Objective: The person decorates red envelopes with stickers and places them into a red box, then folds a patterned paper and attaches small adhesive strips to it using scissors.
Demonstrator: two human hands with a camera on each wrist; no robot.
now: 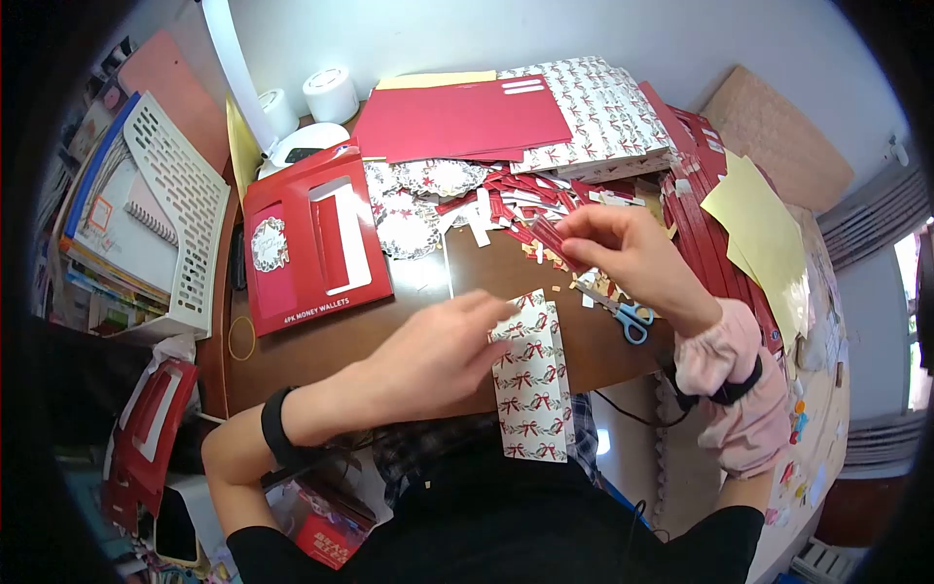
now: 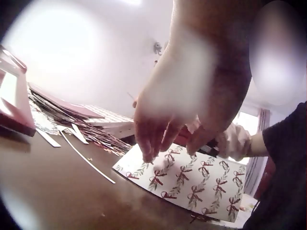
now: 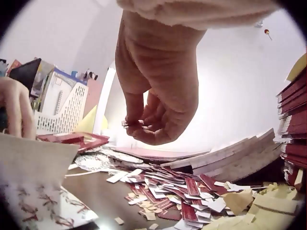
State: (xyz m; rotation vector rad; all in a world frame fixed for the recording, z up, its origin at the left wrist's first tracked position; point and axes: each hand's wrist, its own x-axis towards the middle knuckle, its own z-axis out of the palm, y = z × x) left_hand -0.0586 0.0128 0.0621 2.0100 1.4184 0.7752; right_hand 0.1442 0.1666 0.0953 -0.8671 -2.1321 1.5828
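A white paper wallet (image 1: 530, 404) printed with red bows and green sprigs lies across the table's front edge, its lower end over the lap. My left hand (image 1: 433, 350) holds it near its upper left edge, fingertips (image 2: 147, 158) on the printed paper. In the right wrist view, a raised plain flap (image 3: 36, 160) partly hides that hand. My right hand (image 1: 632, 253) is lifted over the scraps, pinching a small red paper piece (image 1: 547, 234) between thumb and fingers. Blue-handled scissors (image 1: 628, 316) lie on the table below the right hand.
Red and white paper scraps (image 1: 516, 200) are heaped mid-table. Behind them lie red sheets (image 1: 457, 117) and a stack of patterned paper wallets (image 1: 613, 117). A red money-wallet pack (image 1: 282, 292) lies at left beside a white file rack (image 1: 190, 195). Yellow sheets (image 1: 754, 219) cover red bundles at right.
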